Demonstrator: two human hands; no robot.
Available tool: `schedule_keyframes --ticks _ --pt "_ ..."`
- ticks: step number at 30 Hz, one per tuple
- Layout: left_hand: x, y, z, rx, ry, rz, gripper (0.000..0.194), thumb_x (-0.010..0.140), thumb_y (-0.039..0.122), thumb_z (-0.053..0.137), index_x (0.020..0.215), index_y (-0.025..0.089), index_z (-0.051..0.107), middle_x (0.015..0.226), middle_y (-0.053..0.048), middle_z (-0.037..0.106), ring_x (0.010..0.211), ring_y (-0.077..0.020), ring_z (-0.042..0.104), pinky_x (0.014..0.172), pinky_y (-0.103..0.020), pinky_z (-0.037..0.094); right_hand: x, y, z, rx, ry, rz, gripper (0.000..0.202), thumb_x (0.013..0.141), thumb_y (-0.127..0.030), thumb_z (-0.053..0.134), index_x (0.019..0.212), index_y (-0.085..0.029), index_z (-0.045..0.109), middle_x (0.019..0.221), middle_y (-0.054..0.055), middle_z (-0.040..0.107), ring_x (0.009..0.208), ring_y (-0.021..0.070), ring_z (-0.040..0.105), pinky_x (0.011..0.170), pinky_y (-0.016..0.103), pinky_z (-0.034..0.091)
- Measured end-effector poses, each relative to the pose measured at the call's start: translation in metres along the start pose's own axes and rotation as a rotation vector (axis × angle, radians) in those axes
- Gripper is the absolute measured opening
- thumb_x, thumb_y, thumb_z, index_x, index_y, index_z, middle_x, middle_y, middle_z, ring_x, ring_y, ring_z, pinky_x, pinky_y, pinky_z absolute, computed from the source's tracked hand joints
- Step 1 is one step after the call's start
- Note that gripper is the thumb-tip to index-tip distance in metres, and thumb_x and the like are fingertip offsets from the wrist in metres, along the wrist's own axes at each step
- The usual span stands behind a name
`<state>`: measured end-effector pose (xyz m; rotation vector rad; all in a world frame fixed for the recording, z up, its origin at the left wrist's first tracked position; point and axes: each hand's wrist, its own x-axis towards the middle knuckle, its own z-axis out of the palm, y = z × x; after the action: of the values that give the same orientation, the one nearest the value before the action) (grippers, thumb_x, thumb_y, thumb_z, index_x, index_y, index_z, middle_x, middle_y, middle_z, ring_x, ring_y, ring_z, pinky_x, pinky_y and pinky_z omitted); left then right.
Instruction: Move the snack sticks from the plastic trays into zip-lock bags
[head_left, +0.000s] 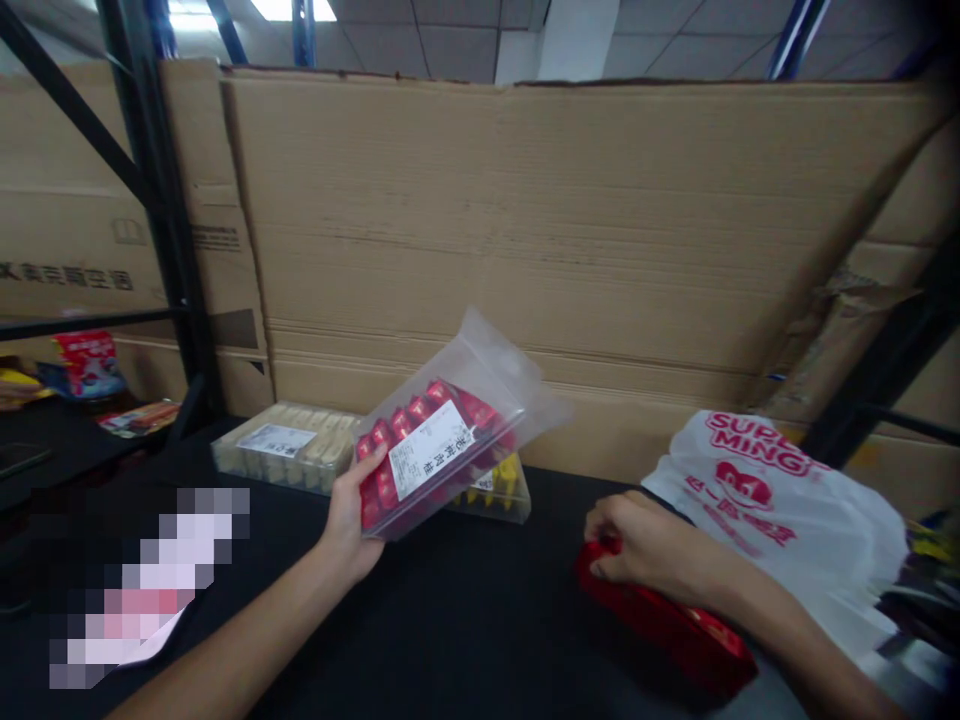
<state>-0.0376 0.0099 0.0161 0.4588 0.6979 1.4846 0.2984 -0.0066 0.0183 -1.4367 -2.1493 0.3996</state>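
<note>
Raised over the black table, my left hand grips a clear plastic package of red wrapped pieces with a white label, tilted up to the right. My right hand is closed on the top edge of a red packet at the right. Behind the held package lie a clear box of cream-coloured pieces and a clear box with yellow pieces, partly hidden by it.
A white plastic bag with red print lies right of my right hand. Cardboard stands along the back, with dark metal posts at both sides. A blurred-out item lies front left; snack packets sit far left.
</note>
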Motion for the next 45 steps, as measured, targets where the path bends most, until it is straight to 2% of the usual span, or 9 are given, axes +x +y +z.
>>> schedule_keyframes --ticks 5,11,15,20,26,29,32,38,45 --pt "0.000 0.000 0.002 -0.028 -0.028 0.024 0.045 0.086 0.017 0.069 0.130 0.010 0.063 0.108 -0.016 0.080 0.086 -0.0301 0.080 0.083 -0.046 0.066 0.006 0.006 -0.009 0.431 0.102 -0.009 0.022 0.068 -0.036 0.083 0.081 -0.023 0.071 0.064 -0.002 0.063 0.055 0.0159 0.055 0.051 0.028 0.038" --pt "0.005 -0.007 -0.004 0.174 -0.026 0.211 0.063 0.074 0.013 0.083 0.133 0.019 0.059 0.113 -0.013 0.077 0.084 -0.0310 0.079 0.078 -0.044 0.066 0.010 0.024 -0.040 1.091 0.962 -0.067 0.026 0.068 -0.026 0.087 0.085 -0.021 0.069 0.073 -0.001 0.068 0.054 0.0121 0.059 0.052 0.025 0.051" --pt "0.004 -0.017 -0.008 0.275 -0.132 0.237 0.072 0.072 0.020 0.088 0.138 0.024 0.057 0.120 -0.013 0.074 0.088 -0.0318 0.078 0.077 -0.043 0.066 0.015 0.023 -0.027 1.047 1.170 -0.070 0.031 0.066 -0.025 0.091 0.087 -0.021 0.068 0.067 -0.004 0.066 0.050 0.0112 0.059 0.047 0.021 0.050" --pt "-0.002 -0.024 -0.007 0.320 -0.172 0.229 0.086 0.072 0.023 0.089 0.149 0.027 0.049 0.125 -0.014 0.072 0.098 -0.0352 0.076 0.079 -0.044 0.065 0.012 0.010 0.007 0.906 0.742 0.024 0.037 0.076 -0.042 0.089 0.101 -0.020 0.073 0.076 0.001 0.072 0.057 0.0135 0.064 0.050 0.023 0.052" --pt "-0.003 -0.024 -0.007 0.359 -0.182 0.236 0.094 0.067 0.023 0.091 0.151 0.027 0.048 0.132 -0.015 0.069 0.106 -0.0365 0.074 0.081 -0.041 0.064 0.004 -0.013 0.026 1.273 0.051 0.033 0.068 0.099 -0.074 0.034 0.114 -0.021 0.073 0.107 0.014 0.077 0.093 0.0267 0.074 0.088 0.045 0.059" --pt "0.000 -0.021 -0.006 0.360 -0.144 0.254 0.091 0.066 0.023 0.091 0.148 0.026 0.052 0.129 -0.014 0.071 0.103 -0.0362 0.074 0.078 -0.041 0.065 0.004 -0.009 0.010 1.206 0.086 0.057 0.066 0.100 -0.072 0.034 0.110 -0.021 0.073 0.107 0.014 0.077 0.098 0.0280 0.073 0.094 0.047 0.055" --pt "0.003 -0.019 -0.007 0.349 -0.111 0.262 0.080 0.066 0.023 0.091 0.139 0.024 0.058 0.123 -0.014 0.072 0.097 -0.0344 0.076 0.076 -0.041 0.065 -0.001 0.007 -0.018 0.702 0.265 0.070 0.037 0.094 -0.056 0.060 0.101 -0.022 0.072 0.088 0.007 0.075 0.080 0.0227 0.070 0.078 0.036 0.054" --pt "0.007 -0.022 -0.010 0.367 -0.121 0.264 0.073 0.067 0.022 0.090 0.134 0.023 0.061 0.115 -0.012 0.073 0.080 -0.0268 0.076 0.073 -0.039 0.065 -0.015 0.034 -0.037 -0.134 -0.260 0.173 0.012 0.075 -0.029 0.076 0.083 -0.020 0.072 0.070 0.001 0.069 0.065 0.0179 0.062 0.058 0.028 0.040" --pt "0.005 -0.024 -0.010 0.378 -0.120 0.246 0.078 0.067 0.022 0.090 0.139 0.025 0.058 0.118 -0.012 0.073 0.081 -0.0269 0.077 0.075 -0.040 0.065 -0.006 0.027 -0.015 -0.259 -0.134 0.109 0.028 0.087 -0.043 0.065 0.074 -0.020 0.074 0.070 0.005 0.073 0.065 0.0211 0.063 0.060 0.030 0.042"
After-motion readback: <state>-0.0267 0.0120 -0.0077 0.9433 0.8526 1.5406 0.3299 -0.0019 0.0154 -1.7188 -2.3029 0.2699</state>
